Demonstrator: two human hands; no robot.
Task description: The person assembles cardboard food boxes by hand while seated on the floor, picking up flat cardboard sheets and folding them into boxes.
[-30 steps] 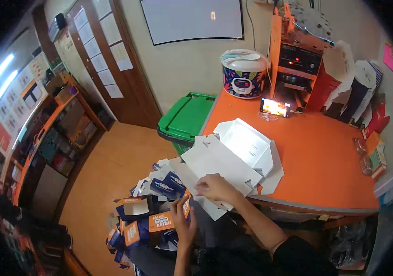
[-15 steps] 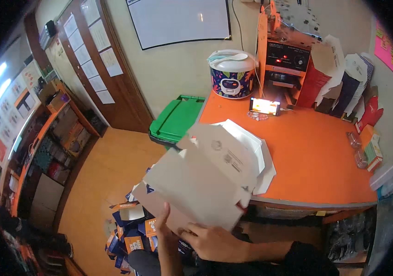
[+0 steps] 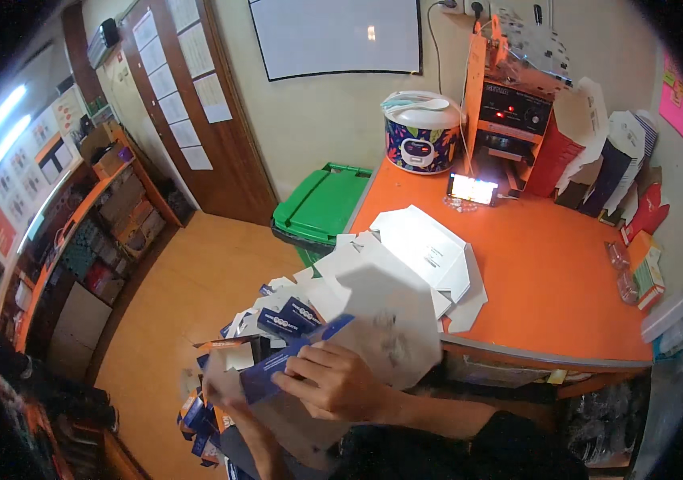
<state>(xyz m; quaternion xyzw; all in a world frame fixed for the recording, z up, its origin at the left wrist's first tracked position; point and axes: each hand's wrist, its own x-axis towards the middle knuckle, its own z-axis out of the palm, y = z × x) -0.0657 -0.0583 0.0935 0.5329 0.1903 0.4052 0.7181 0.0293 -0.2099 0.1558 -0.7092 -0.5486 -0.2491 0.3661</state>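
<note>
Right hand (image 3: 340, 382): fingers curled in and laid on the blue panel (image 3: 265, 376) of a pale cardboard blank (image 3: 393, 336). Thumb isn't clear, so can't tell if it's a true pinch or just a press.

Left hand (image 3: 247, 416): left of and slightly below the right-hand grip, at the blank's left end, badly blurred. Can't tell whether it's spread or closed.

Blank location: directly under the right-hand grip, in front of the body, spreading out past it to the right and away. Pale face up on that far part; it's blurred there too.

Orientation: blue panel's long axis runs diagonal, lower left to upper right, passing under the fingers. One end sits left of the grip near the left hand, the other juts out just above and right of the knuckles. Pale far part points up-right of the grip, toward the orange table (image 3: 549, 280). Full long axis of the blank: can't call it, hands and blur cover too much.

Around the grip: pile of blue and orange boxes (image 3: 285, 318) up-left and left; stack of white blanks (image 3: 421, 244) beyond, up-right, on the table; green bin (image 3: 321, 204) farther out, straight above.
</note>
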